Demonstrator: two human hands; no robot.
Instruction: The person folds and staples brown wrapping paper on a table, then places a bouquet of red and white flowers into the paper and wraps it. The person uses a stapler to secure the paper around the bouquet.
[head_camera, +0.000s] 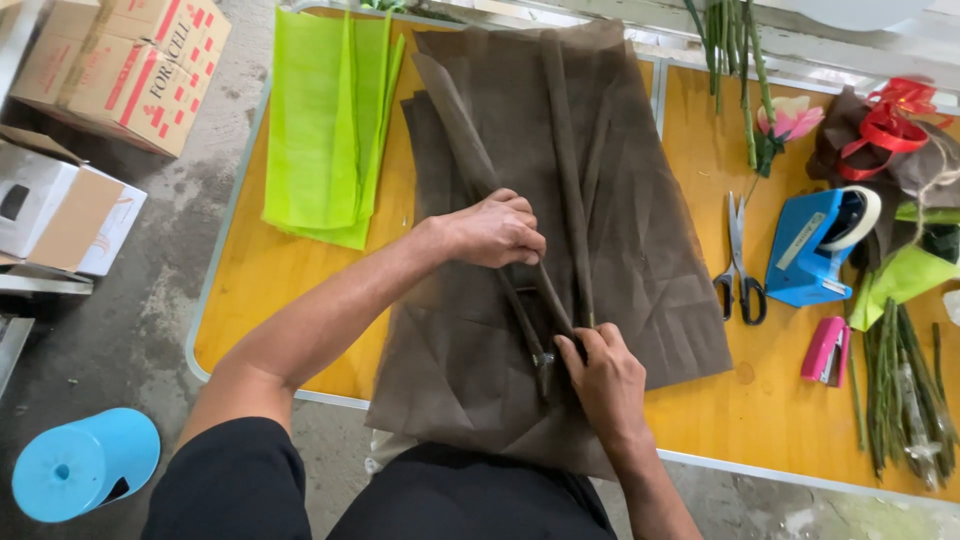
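A large brown sheet of wrapping fabric (640, 230) lies across the orange table (250, 270), gathered into long upright pleats down its middle. My left hand (495, 230) is closed on the pleats near the sheet's centre, pinching them together. Closer to me, my right hand (605, 375) grips the lower ends of the same folds, near the table's front edge. Both forearms reach in from below.
Folded lime-green sheets (325, 120) lie to the left. On the right are scissors (738, 265), a blue tape dispenser (815, 250), a pink stapler (825, 350), green stems (905, 390), a pink flower (790, 118) and red ribbon (885, 125). Cardboard boxes (125, 60) and a blue stool (80, 465) stand on the floor.
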